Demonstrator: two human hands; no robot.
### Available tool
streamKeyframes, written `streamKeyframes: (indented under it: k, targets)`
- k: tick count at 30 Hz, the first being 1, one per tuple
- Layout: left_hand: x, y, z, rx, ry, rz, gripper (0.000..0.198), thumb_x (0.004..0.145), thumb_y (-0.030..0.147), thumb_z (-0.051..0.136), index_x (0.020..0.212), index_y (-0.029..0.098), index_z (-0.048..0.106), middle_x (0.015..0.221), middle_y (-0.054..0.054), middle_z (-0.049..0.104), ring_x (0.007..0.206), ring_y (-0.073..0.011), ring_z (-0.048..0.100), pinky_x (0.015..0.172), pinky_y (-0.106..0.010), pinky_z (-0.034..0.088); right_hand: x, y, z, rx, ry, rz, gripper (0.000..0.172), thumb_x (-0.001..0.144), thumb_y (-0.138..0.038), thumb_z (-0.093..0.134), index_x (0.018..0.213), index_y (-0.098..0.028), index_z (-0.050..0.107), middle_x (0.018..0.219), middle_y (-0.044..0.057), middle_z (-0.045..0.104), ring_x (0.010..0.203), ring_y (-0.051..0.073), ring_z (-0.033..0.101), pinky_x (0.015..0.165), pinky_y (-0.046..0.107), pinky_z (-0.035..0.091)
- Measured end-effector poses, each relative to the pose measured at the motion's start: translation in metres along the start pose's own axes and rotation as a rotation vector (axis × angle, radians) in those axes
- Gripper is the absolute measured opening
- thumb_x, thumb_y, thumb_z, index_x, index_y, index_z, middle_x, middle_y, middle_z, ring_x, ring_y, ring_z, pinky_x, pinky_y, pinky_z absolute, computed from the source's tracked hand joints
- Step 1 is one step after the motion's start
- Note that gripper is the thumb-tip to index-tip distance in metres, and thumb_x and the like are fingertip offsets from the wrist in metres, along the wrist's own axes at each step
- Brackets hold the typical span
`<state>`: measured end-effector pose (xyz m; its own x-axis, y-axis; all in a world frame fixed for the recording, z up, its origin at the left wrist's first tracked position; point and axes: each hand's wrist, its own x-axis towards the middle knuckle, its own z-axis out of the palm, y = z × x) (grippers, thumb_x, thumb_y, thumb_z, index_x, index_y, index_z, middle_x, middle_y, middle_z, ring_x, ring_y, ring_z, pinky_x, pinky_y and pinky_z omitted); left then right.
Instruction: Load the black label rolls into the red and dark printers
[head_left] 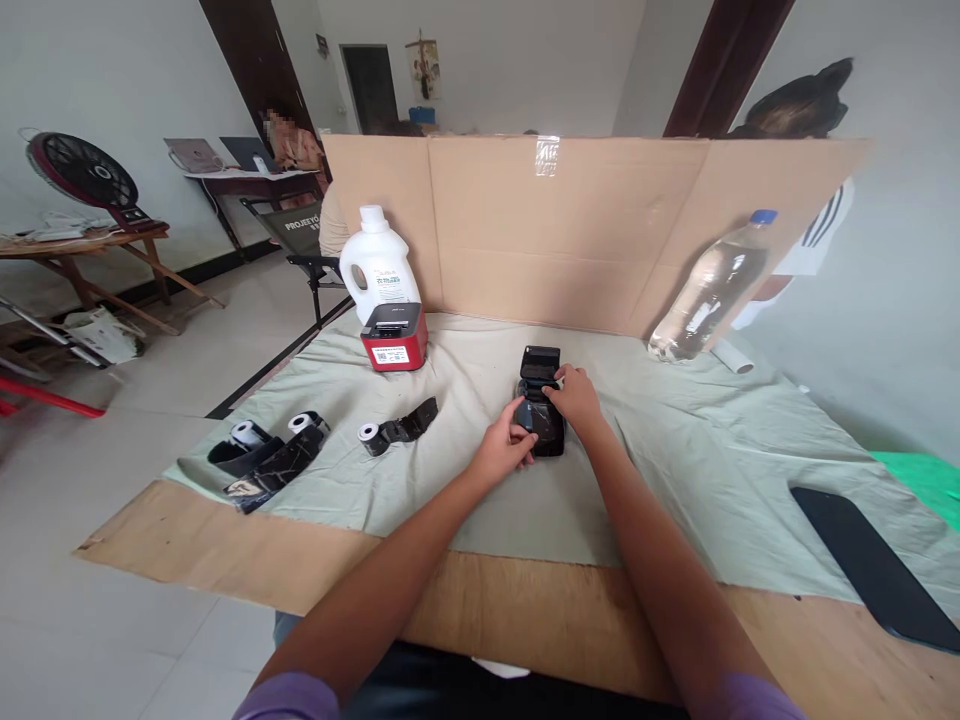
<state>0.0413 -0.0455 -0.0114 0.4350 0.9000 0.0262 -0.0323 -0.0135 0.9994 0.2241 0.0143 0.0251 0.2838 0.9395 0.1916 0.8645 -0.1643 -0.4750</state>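
Note:
A small black label printer (541,425) rests on the cloth in front of me, its lid (540,362) raised at the far end. My left hand (504,440) grips the printer's left side, thumb lying over its top. At the upper right, my right hand (576,398) has bent fingers on the printer beside the opening below the lid. Whether those fingers also pinch paper is too small to tell. Left of the hands, a roll of black labels (369,438) lies with its strip (412,422) partly unrolled.
Further left are more black label rolls (277,465). A red and black printer (395,345) stands before a white jug (381,265). Cardboard (540,240) closes the back; a water bottle (712,290) leans on it. A phone (874,565) lies right. Someone sits at a far desk.

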Motion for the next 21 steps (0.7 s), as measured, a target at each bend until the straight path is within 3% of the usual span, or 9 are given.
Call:
streamKeyframes:
  k: [4,7,11,15,21]
  targets:
    - [0.001,-0.004,-0.001,-0.001,-0.011,0.017,0.083,0.085,0.026,0.066,0.156,0.021,0.025,0.071,0.006,0.064,0.052,-0.0105,0.063,0.044,-0.017,0.046,0.001,0.005,0.002,0.045,-0.033,0.095,0.028,0.084,-0.040,0.065,0.102,-0.019,0.062,0.101,0.012,0.066,0.096,0.028,0.063,0.083,0.038,0.047]
    - [0.001,-0.005,-0.001,0.001,-0.009,0.019,0.083,0.084,0.026,0.067,0.156,0.022,0.026,0.070,0.006,0.064,0.051,-0.0099,0.062,0.045,-0.017,0.046,0.005,0.010,0.009,0.158,0.010,0.137,0.048,0.080,-0.045,0.068,0.117,-0.016,0.058,0.105,0.014,0.069,0.099,0.030,0.064,0.086,0.041,0.048]
    - [0.001,-0.005,-0.001,0.011,-0.009,0.024,0.081,0.084,0.026,0.065,0.155,0.022,0.027,0.070,0.006,0.063,0.050,-0.0092,0.060,0.045,-0.017,0.046,0.012,0.016,0.020,0.580,0.026,0.078,0.076,0.078,-0.051,0.066,0.143,-0.019,0.042,0.134,0.016,0.062,0.098,0.025,0.066,0.093,0.042,0.050]
    - [0.001,-0.005,-0.002,0.009,-0.021,0.019,0.079,0.083,0.024,0.063,0.154,0.023,0.029,0.071,0.007,0.059,0.050,-0.0087,0.060,0.044,-0.017,0.045,0.015,0.021,0.023,0.890,-0.024,0.009,0.073,0.076,-0.055,0.066,0.137,-0.019,0.051,0.131,0.016,0.064,0.103,0.024,0.066,0.094,0.041,0.051]
    - [-0.001,-0.004,-0.003,0.044,-0.059,0.036,0.075,0.080,0.022,0.062,0.150,0.019,0.035,0.069,0.008,0.055,0.048,-0.0082,0.055,0.045,-0.019,0.045,0.013,0.022,0.011,0.877,-0.003,0.014,0.054,0.075,-0.059,0.066,0.111,-0.020,0.062,0.111,0.010,0.071,0.103,0.023,0.064,0.096,0.041,0.049]
